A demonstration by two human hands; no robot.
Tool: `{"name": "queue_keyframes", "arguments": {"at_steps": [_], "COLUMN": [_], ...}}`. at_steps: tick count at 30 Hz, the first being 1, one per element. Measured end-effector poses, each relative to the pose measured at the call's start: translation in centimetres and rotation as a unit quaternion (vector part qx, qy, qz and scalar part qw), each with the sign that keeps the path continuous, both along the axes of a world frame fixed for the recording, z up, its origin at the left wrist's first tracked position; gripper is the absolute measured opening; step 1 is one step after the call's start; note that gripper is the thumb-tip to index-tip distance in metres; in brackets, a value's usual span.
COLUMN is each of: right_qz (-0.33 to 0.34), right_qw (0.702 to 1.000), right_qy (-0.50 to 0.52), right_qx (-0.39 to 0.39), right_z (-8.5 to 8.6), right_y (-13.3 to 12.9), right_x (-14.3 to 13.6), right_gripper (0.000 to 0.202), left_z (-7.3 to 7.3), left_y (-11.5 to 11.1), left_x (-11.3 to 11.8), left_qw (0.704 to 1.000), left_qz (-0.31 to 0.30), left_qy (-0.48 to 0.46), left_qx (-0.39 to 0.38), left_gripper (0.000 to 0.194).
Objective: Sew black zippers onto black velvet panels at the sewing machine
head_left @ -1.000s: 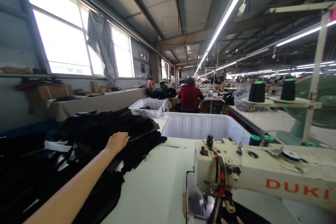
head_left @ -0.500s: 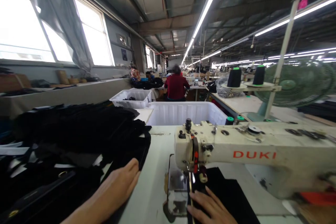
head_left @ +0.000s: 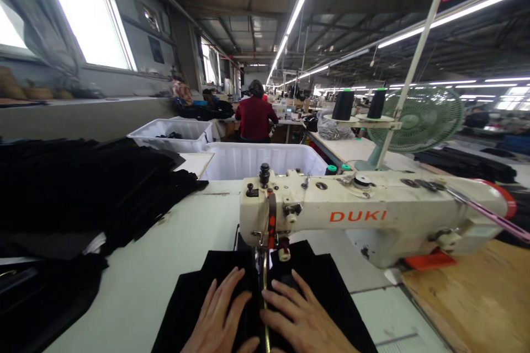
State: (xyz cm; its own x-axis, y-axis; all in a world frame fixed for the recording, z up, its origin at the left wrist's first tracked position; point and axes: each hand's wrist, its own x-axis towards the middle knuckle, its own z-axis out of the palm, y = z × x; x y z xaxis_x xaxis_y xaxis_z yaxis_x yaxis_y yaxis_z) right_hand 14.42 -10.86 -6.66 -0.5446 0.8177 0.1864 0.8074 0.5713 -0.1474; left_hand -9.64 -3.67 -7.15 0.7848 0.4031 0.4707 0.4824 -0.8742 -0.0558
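Observation:
Two black fabric panels [head_left: 191, 292] lie side by side under the head of the sewing machine [head_left: 290, 204], with a gold zipper [head_left: 265, 281] running between them toward the presser foot [head_left: 264, 251]. My left hand [head_left: 223, 311] rests flat on the left panel, fingers stretched out and pointing at the needle area. On the right panel lies my right hand [head_left: 300, 311], fingers spread, with fingertips beside the zipper. The hands cover part of the fabric, and the needle itself is too small to make out.
A heap of black fabric pieces [head_left: 83, 193] covers the table's left side. Behind the machine stand white plastic bins [head_left: 256, 157], a thread stand with black cones [head_left: 343, 105] and a green fan [head_left: 418, 118]. A person in a dark red top [head_left: 254, 116] sits farther off.
My left hand has left the black fabric heap and now lies on a panel at the machine. The left panel is now spread beside the zipper. The view has turned right.

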Motion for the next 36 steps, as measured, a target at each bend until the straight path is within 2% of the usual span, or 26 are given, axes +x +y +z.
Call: {"name": "queue_keyframes", "arguments": {"at_steps": [2, 5, 8, 12, 16, 23, 36], "right_qz": [-0.021, -0.055, -0.061, -0.074, -0.045, -0.030, -0.004], "right_qw": [0.999, 0.997, 0.997, 0.996, 0.998, 0.999, 0.995], "right_qy": [0.022, 0.045, 0.049, 0.052, 0.036, 0.012, -0.037], "right_qx": [-0.012, -0.024, -0.027, -0.004, 0.003, 0.013, 0.090], "right_z": [0.2, 0.6, 0.7, 0.8, 1.2, 1.2, 0.1], "right_y": [0.0, 0.1, 0.5, 1.1, 1.3, 1.6, 2.3], "right_x": [-0.1, -0.2, -0.1, 0.1, 0.5, 0.7, 0.8], "right_gripper": [0.043, 0.050, 0.053, 0.053, 0.056, 0.052, 0.046], "left_z": [-0.8, -1.6, -1.5, -1.2, -1.1, -0.7, -2.1], "left_y": [0.2, 0.6, 1.1, 1.6, 1.8, 1.8, 2.3], "left_x": [0.1, 0.5, 1.1, 1.2, 0.9, 1.4, 1.7], "left_qw": [0.990, 0.975, 0.975, 0.981, 0.984, 0.992, 0.986], "left_qz": [0.006, -0.025, -0.030, -0.011, -0.041, -0.037, -0.022], "left_qy": [0.020, 0.065, 0.060, 0.063, 0.058, 0.047, 0.042], "left_qx": [0.143, 0.211, 0.212, 0.182, 0.161, 0.116, 0.159], "left_gripper": [0.053, 0.054, 0.046, 0.048, 0.051, 0.051, 0.042]}}
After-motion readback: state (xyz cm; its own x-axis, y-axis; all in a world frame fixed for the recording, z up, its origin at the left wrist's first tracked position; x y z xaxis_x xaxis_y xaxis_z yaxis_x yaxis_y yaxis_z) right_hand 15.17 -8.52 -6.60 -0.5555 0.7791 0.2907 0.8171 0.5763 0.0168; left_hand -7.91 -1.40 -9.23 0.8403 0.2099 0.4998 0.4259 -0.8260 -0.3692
